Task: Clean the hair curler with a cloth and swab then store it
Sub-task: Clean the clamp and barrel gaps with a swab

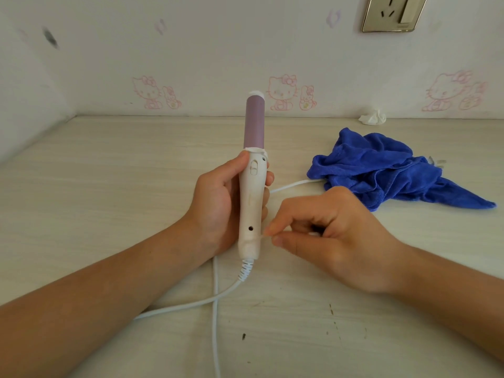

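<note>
The left hand (215,203) wraps the curler (252,186) by its white handle, with the purple barrel upright above the grip. The right hand (335,236) pinches a swab (262,235), its tip touching the handle base just below that grip. A heaped blue cloth (381,170) lies right of both on the table (109,173), and the cord (216,323) trails beneath.

Pale wood-grain tabletop (109,165), crumpled white tissue (372,117) beside the wall, brass-framed wall socket (392,12), pink cartoon-cat wallpaper (282,91).
</note>
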A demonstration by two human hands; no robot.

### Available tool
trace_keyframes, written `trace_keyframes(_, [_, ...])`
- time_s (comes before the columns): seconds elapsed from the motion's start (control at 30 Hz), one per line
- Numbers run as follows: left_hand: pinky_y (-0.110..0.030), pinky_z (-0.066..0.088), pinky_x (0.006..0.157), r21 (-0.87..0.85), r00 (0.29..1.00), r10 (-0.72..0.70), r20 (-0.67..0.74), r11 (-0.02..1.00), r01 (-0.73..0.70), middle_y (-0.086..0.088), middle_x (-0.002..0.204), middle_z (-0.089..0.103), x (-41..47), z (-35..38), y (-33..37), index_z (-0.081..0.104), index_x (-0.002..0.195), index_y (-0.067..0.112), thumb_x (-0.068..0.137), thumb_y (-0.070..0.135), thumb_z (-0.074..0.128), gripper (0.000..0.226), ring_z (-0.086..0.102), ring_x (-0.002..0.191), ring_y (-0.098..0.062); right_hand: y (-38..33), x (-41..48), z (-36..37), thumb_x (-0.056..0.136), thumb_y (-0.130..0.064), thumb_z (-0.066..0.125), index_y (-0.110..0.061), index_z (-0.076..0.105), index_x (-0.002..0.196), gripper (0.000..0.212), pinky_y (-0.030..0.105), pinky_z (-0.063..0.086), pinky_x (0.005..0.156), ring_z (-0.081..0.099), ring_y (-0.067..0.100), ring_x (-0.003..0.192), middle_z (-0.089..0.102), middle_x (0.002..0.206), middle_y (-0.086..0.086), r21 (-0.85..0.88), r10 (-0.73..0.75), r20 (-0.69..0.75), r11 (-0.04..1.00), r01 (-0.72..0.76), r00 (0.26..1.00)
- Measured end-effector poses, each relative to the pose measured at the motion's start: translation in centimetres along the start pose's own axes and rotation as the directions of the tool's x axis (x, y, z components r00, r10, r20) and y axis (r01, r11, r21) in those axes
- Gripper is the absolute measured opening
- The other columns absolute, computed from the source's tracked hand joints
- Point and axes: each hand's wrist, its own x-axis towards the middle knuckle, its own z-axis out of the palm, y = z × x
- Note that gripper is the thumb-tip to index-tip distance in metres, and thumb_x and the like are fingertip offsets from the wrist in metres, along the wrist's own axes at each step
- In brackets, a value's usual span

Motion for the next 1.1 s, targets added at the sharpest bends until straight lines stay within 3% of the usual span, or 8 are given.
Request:
trace_keyframes(0.3, [-0.033,0.049,0.064,0.042,0.998,0.018,0.054,0.999,-0.02,-0.011,0.092,0.066,-0.2,0.2,-0.1,0.07,0.107,0.008,0.1,0.038,0.043,0.042,0.059,0.072,-0.022,0.5,0.3,-0.3,0.091,0.001,0.071,-0.008,0.074,0.088,0.01,0.01,0.037,0.059,0.032,0.014,0.044,0.037,0.048,0.007,-0.08,-0.028,-0.17,0.997,0.015,0.985])
trace_keyframes(0.43, [-0.027,0.051,0.063,0.101,0.991,0.017,0.133,0.994,-0.031,-0.005,0.077,0.062,-0.6,0.7,-0.2,0.059,0.101,0.005,0.096,0.053,0.048,0.049,0.057,0.064,-0.018,0.3,0.3,0.0,0.091,-0.009,0.069,-0.011,0.074,0.089,0.006,0.031,0.038,0.051,0.033,0.016,0.046,0.037,0.049,0.003,-0.067,-0.036,-0.163,0.997,0.026,0.986])
trace_keyframes(0.6, [-0.025,0.047,0.056,0.246,0.998,0.055,0.0,0.968,-0.053,0.002,0.064,0.057,-0.3,1.1,-0.4,0.056,0.083,0.011,0.085,0.052,0.064,0.042,0.052,0.055,-0.013,0.3,0.3,-0.1,0.091,-0.009,0.069,-0.013,0.074,0.089,0.006,0.027,0.035,0.05,0.032,0.015,0.046,0.036,0.049,0.0,-0.051,-0.031,-0.137,0.998,0.024,0.99])
trace_keyframes(0.73, [-0.023,0.043,0.048,0.25,0.999,0.004,-0.036,0.968,0.005,0.004,0.057,0.053,-0.3,1.0,-0.3,0.063,0.064,0.018,0.081,0.047,0.064,0.033,0.048,0.047,-0.011,0.4,0.3,-0.3,0.09,-0.005,0.069,-0.016,0.074,0.088,0.012,0.039,0.039,0.049,0.032,0.019,0.044,0.036,0.048,0.007,-0.057,-0.015,-0.193,0.998,0.004,0.981])
trace_keyframes(0.83, [-0.023,0.047,0.051,0.189,1.0,0.008,0.02,0.982,-0.011,0.003,0.061,0.058,-0.2,0.8,-0.5,0.064,0.072,0.017,0.08,0.045,0.062,0.029,0.052,0.051,-0.011,0.3,0.2,0.0,0.09,-0.007,0.069,-0.013,0.074,0.088,0.008,0.034,0.039,0.049,0.03,0.017,0.046,0.034,0.049,0.004,-0.056,-0.035,-0.165,0.998,0.026,0.986])
trace_keyframes(0.93, [-0.023,0.045,0.047,0.178,0.998,-0.007,0.055,0.984,-0.003,0.003,0.066,0.06,-0.2,0.7,-0.3,0.066,0.08,0.017,0.086,0.043,0.056,0.029,0.051,0.048,-0.01,0.6,0.4,-0.4,0.091,-0.007,0.07,-0.015,0.074,0.087,0.01,0.043,0.051,0.055,0.034,0.021,0.045,0.037,0.049,0.008,-0.055,-0.001,-0.203,0.998,-0.01,0.979])
trace_keyframes(1.03, [-0.026,0.049,0.053,0.157,0.996,-0.018,0.085,0.988,0.004,0.0,0.074,0.062,-0.1,0.5,-0.1,0.067,0.106,0.012,0.089,0.044,0.053,0.039,0.054,0.055,-0.013,0.4,0.3,-0.3,0.09,-0.007,0.07,-0.013,0.075,0.088,0.007,0.025,0.04,0.052,0.032,0.016,0.045,0.036,0.049,0.006,-0.061,-0.023,-0.187,0.998,0.012,0.982])
trace_keyframes(1.1, [-0.025,0.052,0.057,0.15,0.994,-0.034,0.107,0.989,0.018,-0.001,0.075,0.064,-0.1,0.5,0.0,0.066,0.124,0.006,0.092,0.043,0.051,0.05,0.058,0.06,-0.014,0.5,0.3,-0.3,0.091,-0.009,0.07,-0.013,0.075,0.088,0.007,0.033,0.045,0.052,0.033,0.016,0.045,0.037,0.049,0.005,-0.06,-0.019,-0.196,0.998,0.008,0.98])
